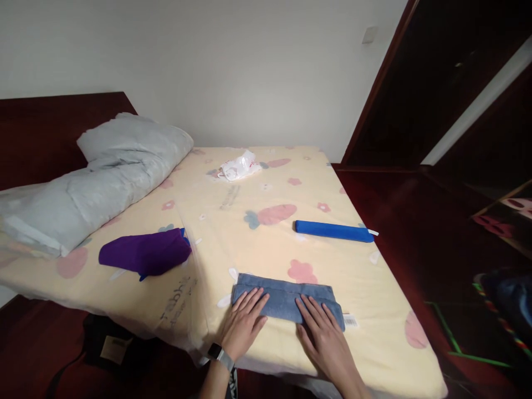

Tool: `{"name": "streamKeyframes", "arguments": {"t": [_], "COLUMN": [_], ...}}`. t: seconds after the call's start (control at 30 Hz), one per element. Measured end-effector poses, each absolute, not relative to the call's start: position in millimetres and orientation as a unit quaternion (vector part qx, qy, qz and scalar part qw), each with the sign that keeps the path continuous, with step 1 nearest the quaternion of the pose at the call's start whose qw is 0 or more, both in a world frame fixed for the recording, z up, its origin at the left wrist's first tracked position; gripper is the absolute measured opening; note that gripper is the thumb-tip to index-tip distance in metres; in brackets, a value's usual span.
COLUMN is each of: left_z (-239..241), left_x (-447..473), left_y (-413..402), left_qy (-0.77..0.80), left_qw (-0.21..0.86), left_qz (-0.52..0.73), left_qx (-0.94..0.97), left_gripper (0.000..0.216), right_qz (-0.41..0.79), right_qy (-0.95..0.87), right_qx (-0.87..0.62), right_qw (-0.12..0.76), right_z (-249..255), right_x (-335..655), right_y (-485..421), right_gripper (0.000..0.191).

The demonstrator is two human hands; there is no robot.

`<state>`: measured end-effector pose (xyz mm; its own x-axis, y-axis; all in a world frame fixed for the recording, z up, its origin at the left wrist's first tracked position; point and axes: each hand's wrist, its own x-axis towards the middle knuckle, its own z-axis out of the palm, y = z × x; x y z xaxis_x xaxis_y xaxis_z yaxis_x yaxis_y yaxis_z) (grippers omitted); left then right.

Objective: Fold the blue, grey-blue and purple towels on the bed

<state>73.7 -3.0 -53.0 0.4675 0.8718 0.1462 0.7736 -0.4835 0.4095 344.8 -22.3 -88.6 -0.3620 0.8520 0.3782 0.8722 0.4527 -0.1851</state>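
A folded grey-blue cloth (286,299) lies directly under the fingers of both hands, on the bed sheet (249,249). Its long axis runs crosswise from the left hand (245,322) to the right hand (321,327), its right end slightly nearer the body. Both hands touch it, so neither is nearer: the left covers the left end, the right presses right of the middle. The cloth's far edge reaches beyond the fingertips. Both hands are palm down, fingers stretched out and thumbs apart, pinching nothing.

Beyond the right hand lies a narrow blue cloth (334,231), also lengthwise across; left of the left hand is a purple cloth (143,252).

A white tag (350,320) with a barcode sticks out just right of the right hand, its print too small to read. Left of the left hand, the sheet's lettering seems to say "rabbit", with an unclear word beside it. Farther ahead, a white plastic bag (240,166) bears unreadable red print.
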Motion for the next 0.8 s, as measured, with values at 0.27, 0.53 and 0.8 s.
{"name": "streamKeyframes", "arguments": {"t": [0.27, 0.53, 0.8], "left_z": [-63.2, -65.3, -71.7], "left_x": [46.1, 31.5, 46.3], "left_y": [2.7, 19.6, 41.0], "left_qy": [0.547, 0.568, 0.631], "left_qw": [0.133, 0.328, 0.33], "left_qz": [0.233, 0.384, 0.439], "left_qx": [0.793, 0.65, 0.548], "left_gripper": [0.072, 0.044, 0.038], "right_qz": [0.057, 0.317, 0.384], "right_qy": [-0.772, -0.587, -0.467], "right_qx": [-0.578, -0.649, -0.687], "right_qw": [0.259, 0.366, 0.404], "right_z": [-100.2, -79.5, -71.2], "right_x": [384.4, 395.3, 397.7], "right_y": [-21.0, -12.6, 16.6], "right_gripper": [0.058, 0.048, 0.054]}}
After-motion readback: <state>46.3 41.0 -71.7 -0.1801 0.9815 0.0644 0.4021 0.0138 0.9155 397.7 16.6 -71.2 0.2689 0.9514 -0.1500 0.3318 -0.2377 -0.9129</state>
